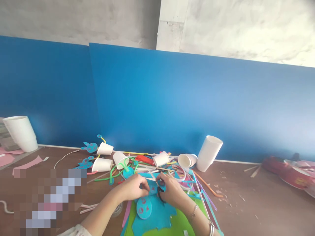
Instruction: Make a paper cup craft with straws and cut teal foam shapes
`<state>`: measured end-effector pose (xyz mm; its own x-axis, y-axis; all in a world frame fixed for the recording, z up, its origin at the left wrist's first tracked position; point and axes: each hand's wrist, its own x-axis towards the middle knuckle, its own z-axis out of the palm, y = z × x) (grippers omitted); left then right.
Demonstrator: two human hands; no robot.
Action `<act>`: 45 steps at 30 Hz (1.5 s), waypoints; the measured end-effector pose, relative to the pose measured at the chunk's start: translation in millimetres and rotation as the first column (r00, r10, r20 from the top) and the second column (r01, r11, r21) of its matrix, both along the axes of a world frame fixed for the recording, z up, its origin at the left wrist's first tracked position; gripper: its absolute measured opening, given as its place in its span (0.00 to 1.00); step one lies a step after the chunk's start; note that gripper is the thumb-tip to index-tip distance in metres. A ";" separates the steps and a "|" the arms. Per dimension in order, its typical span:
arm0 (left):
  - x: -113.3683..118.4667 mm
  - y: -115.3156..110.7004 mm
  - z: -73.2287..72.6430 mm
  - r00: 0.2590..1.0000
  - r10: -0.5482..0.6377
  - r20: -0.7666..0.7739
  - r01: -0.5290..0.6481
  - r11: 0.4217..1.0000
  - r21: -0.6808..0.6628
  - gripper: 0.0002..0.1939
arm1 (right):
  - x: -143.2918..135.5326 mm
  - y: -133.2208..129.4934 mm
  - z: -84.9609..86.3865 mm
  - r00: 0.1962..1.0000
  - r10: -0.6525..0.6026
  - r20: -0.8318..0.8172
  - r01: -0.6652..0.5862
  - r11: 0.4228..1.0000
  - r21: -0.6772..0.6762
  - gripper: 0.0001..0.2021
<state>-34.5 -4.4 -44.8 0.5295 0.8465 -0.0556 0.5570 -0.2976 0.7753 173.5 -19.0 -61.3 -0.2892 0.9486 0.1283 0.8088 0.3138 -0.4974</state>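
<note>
Cutout (144,207) on paper (158,219); cup stack (209,153) behind (to right).

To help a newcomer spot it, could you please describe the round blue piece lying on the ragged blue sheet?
From the blue partition, come down to the brown table and its green sheet. On that lies the ragged blue sheet, bearing the round blue piece just below the left hand in view. Its smooth outline and reddish marks set it apart from the jagged-edged sheet.

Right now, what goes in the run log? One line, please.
Left hand: at pink-marked blue piece; right hand: holding black-handled scissors; below: rounded blue piece on blue sheet, green sheet underneath; beyond: white cups
</note>
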 end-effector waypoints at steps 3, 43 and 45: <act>6.9 -0.9 -5.3 0.996 0.078 0.048 -0.085 0.983 0.161 0.13 | 0.6 1.8 -0.7 0.999 -0.001 -0.044 0.002 1.000 0.018 0.18; 40.9 -12.4 -7.8 0.300 0.738 0.605 -0.343 0.675 -0.654 0.20 | -44.8 -16.4 1.3 0.556 -0.080 -0.827 -0.254 0.931 -0.261 0.24; 41.4 -13.4 -8.8 0.306 0.747 0.590 -0.338 0.665 -0.666 0.19 | -45.1 -16.1 -2.0 0.544 -0.088 -0.835 -0.239 0.937 -0.254 0.23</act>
<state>6.9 -17.8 -53.6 -0.0745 0.9581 -0.2767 -0.4189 0.2217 0.8805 128.5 -35.1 -63.3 -0.2806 0.9578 0.0630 -0.0352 0.0553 -0.9978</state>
